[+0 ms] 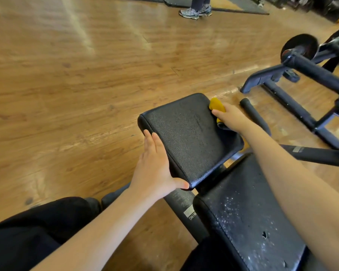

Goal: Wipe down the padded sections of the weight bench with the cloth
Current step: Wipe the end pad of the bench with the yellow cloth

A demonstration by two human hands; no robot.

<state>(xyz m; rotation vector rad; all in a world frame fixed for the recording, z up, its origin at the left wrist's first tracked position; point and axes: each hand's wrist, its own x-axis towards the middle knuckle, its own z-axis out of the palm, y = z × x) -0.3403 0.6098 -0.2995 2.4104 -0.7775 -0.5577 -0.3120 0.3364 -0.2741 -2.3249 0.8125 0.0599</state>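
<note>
Right hand (230,117) over at the far right edge of the seat pad (186,137), grip closed around a bunched yellow cloth (216,105), pressing it against the pad's far right corner. Left hand (155,169) flat along the pad's left edge, fingers straight, grip wide and holding nothing, thumb hooked under the near left corner, apparently bracing.

Risks from here, judged only from the layout: cloth balled up tight, so little fabric actually meeting the vinyl, likely to leave streaks or skip the grain. Working right at the edge, so a slip off the corner could drop the cloth to the floor. Pad sitting tilted on its mount, possibly free to pivot if the brace hand lets go mid-stroke. Droplets visible on the pad's surface, slick under a pushing palm. Back pad (249,218) nearer the camera speckled white and showing a small tear (264,234), apparently not yet wiped; a snag there could catch the cloth.

Around it: glossy wood-plank floor (67,85) with window glare, black bench frame (184,210) carrying a warning label, foam-covered bars and another black machine (301,75) off the right side. Dark mat (233,4) at the far end of the room, someone's trainers (195,12) standing on it. Dark trousers (37,227) at the lower left.
</note>
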